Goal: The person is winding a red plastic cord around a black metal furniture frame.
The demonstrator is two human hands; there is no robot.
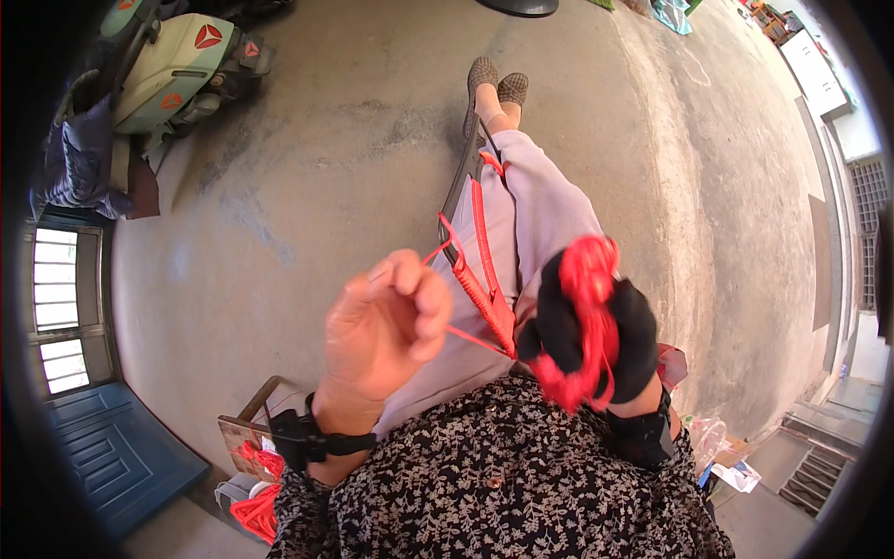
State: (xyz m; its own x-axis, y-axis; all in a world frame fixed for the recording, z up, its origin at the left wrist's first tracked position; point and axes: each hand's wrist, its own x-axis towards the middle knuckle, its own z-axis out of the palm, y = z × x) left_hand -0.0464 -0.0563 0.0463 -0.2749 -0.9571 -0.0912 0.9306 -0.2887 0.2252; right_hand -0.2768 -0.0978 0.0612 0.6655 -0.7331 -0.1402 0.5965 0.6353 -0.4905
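Note:
My bare left hand (386, 321) is closed, fingers curled, over my lap. A thin red cord (477, 341) runs out from behind its fingers toward the corner of a dark frame. My right hand (638, 340), in a black glove, grips a loose bundle of red cord (593, 279) with strands hanging down. Between the hands a long, narrow dark frame (454, 200) lies along my legs. Red cord is wound tightly round its near part (484, 300), and a second red-covered bar (480, 224) slants beside it. The inside of my left fingers is partly hidden.
A light green scooter (172, 79) stands at the far left, with a dark padded cover (84, 154) below it. At the near left, more red cord (256, 512) lies beside a wooden chair or stand (244, 424). Plastic bags (708, 443) lie at the near right.

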